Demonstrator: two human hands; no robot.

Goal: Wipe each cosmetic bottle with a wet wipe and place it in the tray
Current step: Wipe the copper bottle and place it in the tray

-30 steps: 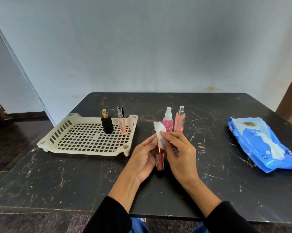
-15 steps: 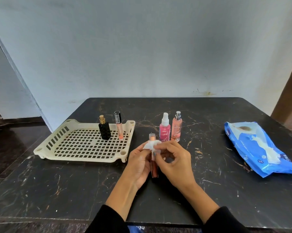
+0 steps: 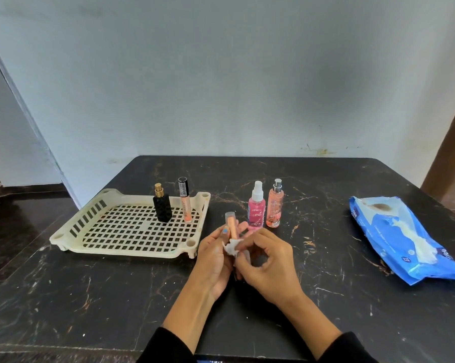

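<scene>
My left hand (image 3: 213, 258) grips a slim copper-coloured tube (image 3: 231, 225) upright above the table's middle; its clear end sticks up past my fingers. My right hand (image 3: 267, 265) pinches a crumpled white wet wipe (image 3: 232, 247) against the tube's middle. To the left, a cream slotted tray (image 3: 95, 234) holds a black bottle with a gold cap (image 3: 162, 205) and a peach gloss tube with a black cap (image 3: 185, 204), both standing at its far right. Beyond my hands, a pink spray bottle (image 3: 256, 208) and a peach spray bottle (image 3: 275, 206) stand on the table.
A blue pack of wet wipes (image 3: 399, 237) lies at the right of the black marble table (image 3: 90, 297), a wipe poking out of its opening. A pale wall rises behind the table. Dark floor lies beyond the table's left edge.
The wipe has slid down from the tube's top to its middle, uncovering the copper upper part. The view has tilted up a little, so the table sits lower in frame.
</scene>
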